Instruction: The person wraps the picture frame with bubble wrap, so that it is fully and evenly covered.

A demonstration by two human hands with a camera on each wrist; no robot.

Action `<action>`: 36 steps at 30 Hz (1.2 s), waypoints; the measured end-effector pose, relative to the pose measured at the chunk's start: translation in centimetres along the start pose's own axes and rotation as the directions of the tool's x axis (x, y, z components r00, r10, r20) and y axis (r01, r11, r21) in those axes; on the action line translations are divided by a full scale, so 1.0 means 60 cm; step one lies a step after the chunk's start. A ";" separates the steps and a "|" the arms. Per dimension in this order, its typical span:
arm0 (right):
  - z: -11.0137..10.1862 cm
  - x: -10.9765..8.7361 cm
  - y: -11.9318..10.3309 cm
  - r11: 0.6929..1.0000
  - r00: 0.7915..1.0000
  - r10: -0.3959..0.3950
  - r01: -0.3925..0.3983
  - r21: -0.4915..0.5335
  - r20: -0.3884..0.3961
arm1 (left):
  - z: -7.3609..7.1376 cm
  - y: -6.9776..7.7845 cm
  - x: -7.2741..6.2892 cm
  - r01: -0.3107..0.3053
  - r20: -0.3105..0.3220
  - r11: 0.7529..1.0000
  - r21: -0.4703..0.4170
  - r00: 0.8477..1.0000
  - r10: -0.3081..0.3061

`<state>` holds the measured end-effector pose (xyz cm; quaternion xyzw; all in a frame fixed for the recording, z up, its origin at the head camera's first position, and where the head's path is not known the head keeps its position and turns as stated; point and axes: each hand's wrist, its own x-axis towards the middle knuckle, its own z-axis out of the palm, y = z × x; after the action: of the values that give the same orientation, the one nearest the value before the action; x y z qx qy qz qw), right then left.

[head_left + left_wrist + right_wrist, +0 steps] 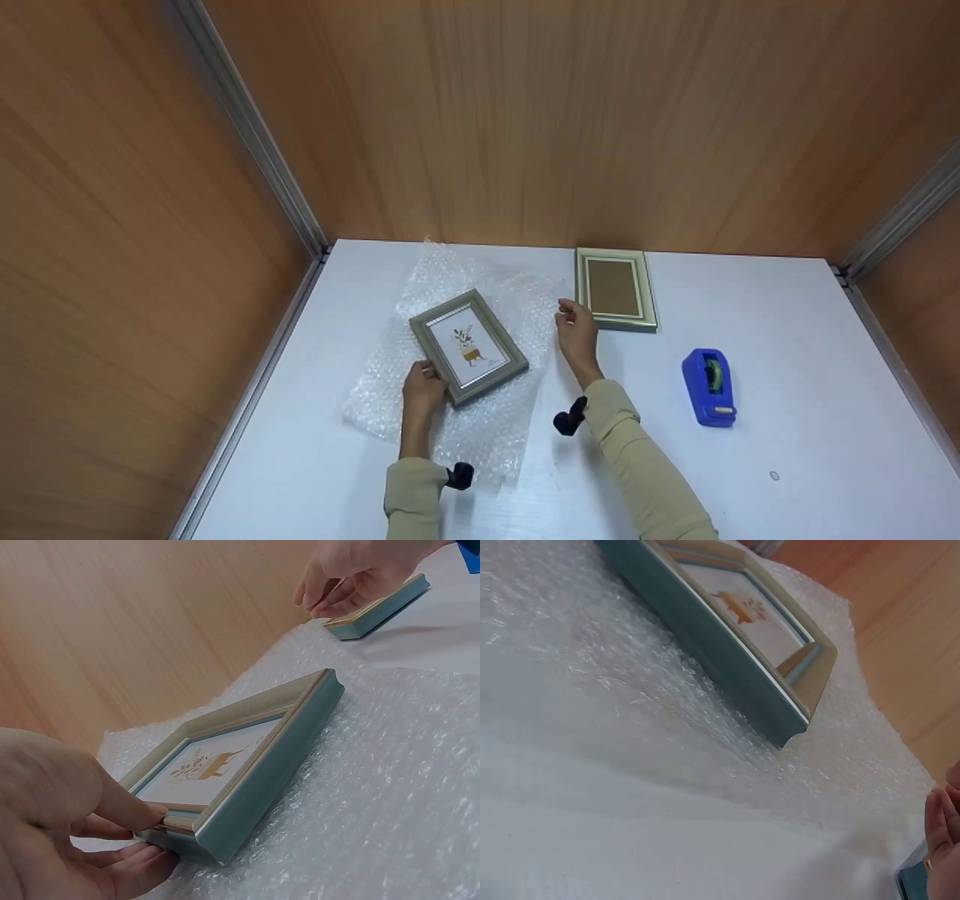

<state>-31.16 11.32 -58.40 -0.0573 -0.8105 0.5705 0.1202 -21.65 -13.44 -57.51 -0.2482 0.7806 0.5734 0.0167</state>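
Note:
A picture frame (442, 315) with a plant-in-a-pot print lies at a slant over a sheet of bubble wrap (390, 375). My left hand (424, 390) pinches its lower left edge, thumb on top and fingers beneath, as the left wrist view shows with the hand (67, 817) at the frame's (262, 772) near corner. Right of the wrap, my right hand (577, 334) is raised with bent fingers and nothing visible in them. It is nearest a second picture frame (649, 300) with a plain brown middle, whose lower left corner it partly covers.
A blue tape dispenser (699, 401) stands on the white table (795, 375) at the right. Wooden panels (525, 120) rise behind and at the sides, with metal rails (262, 135) in the corners. A small ring-shaped mark (775, 475) shows near the front right.

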 end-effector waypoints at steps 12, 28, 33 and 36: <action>0.008 -0.004 0.004 0.992 0.990 0.128 -0.129 0.014 0.054 | 0.001 0.003 0.004 0.035 -0.014 0.999 0.016 0.999 -0.034; 0.008 0.015 -0.007 0.970 0.978 0.188 -0.199 0.137 0.089 | 0.001 -0.006 0.002 -0.015 -0.014 0.999 0.028 1.000 0.016; 0.014 0.014 -0.013 0.961 0.982 0.169 -0.183 0.205 0.087 | 0.002 -0.003 0.003 0.014 -0.009 1.000 0.019 1.000 -0.014; 0.022 0.010 -0.015 0.959 0.987 0.137 -0.154 0.236 0.086 | 0.001 -0.004 0.004 0.008 -0.008 1.000 0.013 1.000 -0.008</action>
<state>-32.04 9.96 -57.87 -0.0819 -0.7321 0.6739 0.0559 -21.76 -13.54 -57.78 -0.2536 0.7834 0.5672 0.0177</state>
